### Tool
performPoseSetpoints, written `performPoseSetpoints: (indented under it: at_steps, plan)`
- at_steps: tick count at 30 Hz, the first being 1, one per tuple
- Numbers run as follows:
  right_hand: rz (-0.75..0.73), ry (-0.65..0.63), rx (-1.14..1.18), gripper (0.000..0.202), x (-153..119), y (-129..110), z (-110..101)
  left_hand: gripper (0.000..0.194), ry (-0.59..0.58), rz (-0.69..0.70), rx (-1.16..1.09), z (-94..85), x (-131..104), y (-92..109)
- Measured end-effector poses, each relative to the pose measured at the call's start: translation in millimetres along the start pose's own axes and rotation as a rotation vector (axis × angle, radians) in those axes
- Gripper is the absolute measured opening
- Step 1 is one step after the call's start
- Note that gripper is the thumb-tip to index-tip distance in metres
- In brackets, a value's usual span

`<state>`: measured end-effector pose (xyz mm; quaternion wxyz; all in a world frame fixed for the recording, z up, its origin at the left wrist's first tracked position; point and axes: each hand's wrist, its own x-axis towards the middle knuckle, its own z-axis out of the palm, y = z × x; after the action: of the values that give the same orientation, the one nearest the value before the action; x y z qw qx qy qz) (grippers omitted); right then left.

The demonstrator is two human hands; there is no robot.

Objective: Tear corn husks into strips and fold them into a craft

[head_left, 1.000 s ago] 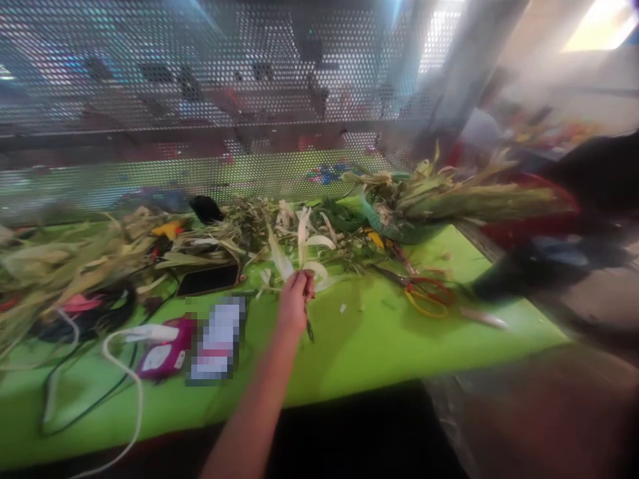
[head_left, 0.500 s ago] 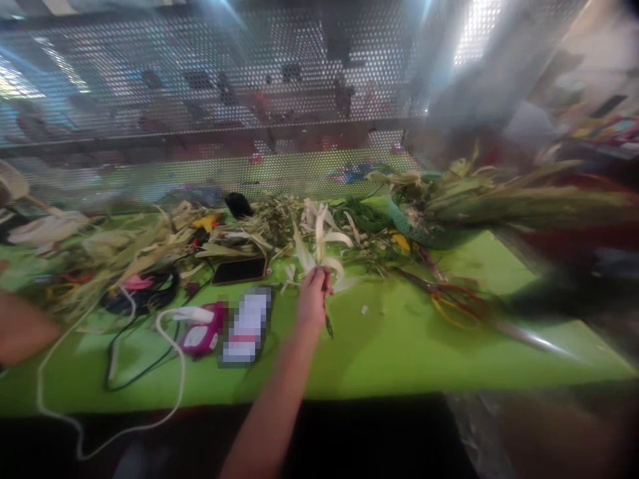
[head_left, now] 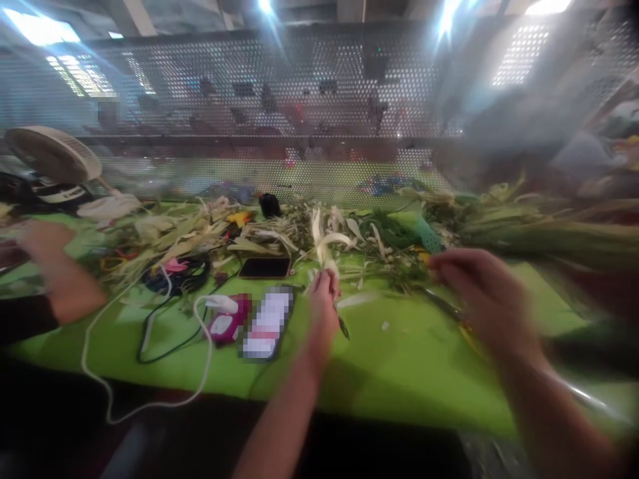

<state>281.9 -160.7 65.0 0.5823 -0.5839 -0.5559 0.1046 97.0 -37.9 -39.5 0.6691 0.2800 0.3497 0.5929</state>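
My left hand [head_left: 323, 307] is closed around the base of a small bundle of pale corn-husk strips [head_left: 324, 243], which stands up from my fist over the green table [head_left: 399, 362]. A thin dark stem end pokes out below my fingers. My right hand [head_left: 474, 289] is blurred and hovers at the right, fingers curved, just above the dark blades of a pair of scissors [head_left: 444, 305]. I cannot tell whether it touches them.
Loose husks [head_left: 170, 236] and leafy corn [head_left: 529, 229] line the back of the table below a perforated metal screen [head_left: 299, 100]. A black phone [head_left: 264, 267], a pink device [head_left: 227, 326] with a white cable and a small fan [head_left: 52, 154] lie left. Another person's hand [head_left: 52, 263] rests far left.
My right hand has come into view from the right and reached over the scissors. The view has swung left, showing the fan and the other person's hand. My left hand keeps its hold.
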Motion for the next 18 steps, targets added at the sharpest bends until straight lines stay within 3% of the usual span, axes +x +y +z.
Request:
performPoseSetpoints:
  at_steps: [5,9,11,18]
  plan:
    - [0.083,-0.136,-0.184,0.019,49.0,62.8,37.9,0.021,0.079,0.023,-0.033,0.7,-0.1,1.1]
    - [0.006,-0.151,-0.435,0.023,86.0,111.0,66.1,0.025,0.052,0.049,-0.037,-0.9,-0.7,1.0]
    - [-0.057,-0.202,-0.604,0.026,103.6,125.5,80.8,0.027,0.063,0.048,-0.053,-2.5,0.0,2.4]
    - [-0.102,-0.280,-0.793,0.037,151.4,153.7,131.5,0.026,0.112,0.048,-0.076,-5.8,2.1,6.9]
